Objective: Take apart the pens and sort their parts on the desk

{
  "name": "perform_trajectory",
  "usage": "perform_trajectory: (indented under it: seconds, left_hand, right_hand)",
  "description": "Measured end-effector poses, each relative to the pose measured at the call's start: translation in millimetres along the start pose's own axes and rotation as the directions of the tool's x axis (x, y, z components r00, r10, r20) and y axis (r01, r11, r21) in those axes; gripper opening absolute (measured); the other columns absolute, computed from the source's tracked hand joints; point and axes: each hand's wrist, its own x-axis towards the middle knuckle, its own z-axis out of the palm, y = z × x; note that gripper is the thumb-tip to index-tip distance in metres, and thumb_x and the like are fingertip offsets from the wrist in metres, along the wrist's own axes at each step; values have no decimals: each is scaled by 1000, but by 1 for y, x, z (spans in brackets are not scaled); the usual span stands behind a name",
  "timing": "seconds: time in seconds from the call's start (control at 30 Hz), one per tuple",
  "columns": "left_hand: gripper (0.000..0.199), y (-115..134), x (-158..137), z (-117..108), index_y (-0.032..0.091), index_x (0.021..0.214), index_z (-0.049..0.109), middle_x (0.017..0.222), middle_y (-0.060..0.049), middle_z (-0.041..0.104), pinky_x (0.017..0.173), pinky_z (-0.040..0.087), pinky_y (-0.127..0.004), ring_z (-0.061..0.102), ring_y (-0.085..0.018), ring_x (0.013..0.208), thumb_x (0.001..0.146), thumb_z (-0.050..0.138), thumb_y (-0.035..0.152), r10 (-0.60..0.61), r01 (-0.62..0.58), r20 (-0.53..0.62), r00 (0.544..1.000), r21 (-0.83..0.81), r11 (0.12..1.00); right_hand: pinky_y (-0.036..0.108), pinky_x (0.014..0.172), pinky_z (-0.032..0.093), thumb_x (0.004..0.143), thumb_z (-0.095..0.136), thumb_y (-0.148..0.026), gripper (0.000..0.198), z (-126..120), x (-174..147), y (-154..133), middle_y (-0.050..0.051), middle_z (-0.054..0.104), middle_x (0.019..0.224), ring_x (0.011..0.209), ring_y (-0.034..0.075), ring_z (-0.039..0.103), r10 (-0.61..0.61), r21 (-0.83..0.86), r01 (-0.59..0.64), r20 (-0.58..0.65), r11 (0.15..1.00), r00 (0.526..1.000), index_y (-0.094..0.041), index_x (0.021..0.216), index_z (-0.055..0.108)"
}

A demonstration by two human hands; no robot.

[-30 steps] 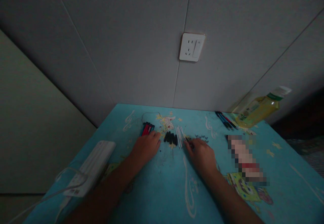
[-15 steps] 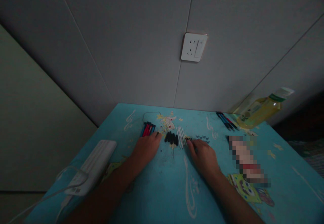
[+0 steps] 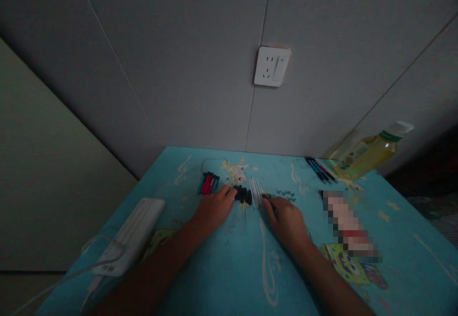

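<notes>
My left hand (image 3: pixel 216 207) rests on the table with its fingers bent together, the fingertips at the left end of a row of short black tubes (image 3: pixel 243 195), which look like pen grips. What those fingers pinch, if anything, is too small to make out. To the right of the tubes lie several thin white pen refills (image 3: pixel 255 192), side by side. My right hand (image 3: pixel 288 217) is curled just right of them, thumb close to the refills, beside small dark pieces (image 3: pixel 266 196); its grip is mostly hidden. Blue and red pen barrels (image 3: pixel 209 183) lie bunched beyond my left hand.
A white power strip (image 3: pixel 130 237) with cables lies at left. Several assembled pens (image 3: pixel 320 170), a yellow-liquid bottle (image 3: pixel 368 156) and a blurred-out flat item (image 3: pixel 348 223) are at right. Small grey clips (image 3: pixel 286 195) lie beyond my right hand. A wall (image 3: pixel 200 92) closes the back.
My left hand has moved right, from beside the pen barrels to the left end of the black tubes. My right hand has hardly moved.
</notes>
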Motion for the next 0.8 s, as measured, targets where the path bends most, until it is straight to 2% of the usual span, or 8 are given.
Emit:
perform_trajectory:
  seconds: [0.13,0.23,0.37,0.5,0.67,0.8]
  left_hand:
    - [25,4,-1,-4,20,115,56,107,-8,58,72,51,-29,62,-19,87,97,41,28,33,-36,-41,999,-78,996]
    - [22,9,-2,-6,19,108,60,105,-7,57,80,51,-29,60,-17,90,96,42,20,127,-136,-72,989,-122,983]
    - [25,17,-6,-8,18,113,60,101,-7,57,84,50,-32,58,-18,93,95,45,13,309,-319,-101,946,-102,942]
    - [23,22,-8,-6,14,112,60,97,-8,58,84,51,-33,58,-20,93,96,45,13,409,-415,-86,908,-80,906]
    - [24,20,-9,-4,17,116,61,95,-7,62,81,51,-33,61,-20,90,97,45,21,371,-383,-115,922,-111,917]
    - [34,16,-9,-2,20,123,57,102,-8,66,81,52,-35,64,-22,93,92,58,34,219,-258,-189,957,-217,941]
  right_hand:
    - [30,74,45,100,42,-37,32,-1,-1,-1,6,67,83,79,20,63,-56,106,54,18,993,998,-20,89,67]
    - [30,79,46,98,47,-35,24,-2,-2,-5,6,66,90,86,20,62,-131,237,122,23,964,991,-21,101,66]
    - [31,83,47,95,56,-35,26,-4,-4,-11,6,65,97,91,20,61,-248,378,204,70,903,966,-21,115,62]
    - [31,78,48,94,57,-34,21,-4,-5,-14,5,65,91,84,18,62,-264,450,195,96,872,960,-22,109,64]
    - [29,77,49,94,56,-29,15,1,-5,-12,3,68,90,82,17,64,-230,546,149,83,824,970,-22,102,66]
    - [28,78,49,94,57,-27,13,3,-3,-12,3,69,91,83,17,64,-209,576,116,97,809,973,-22,100,68]
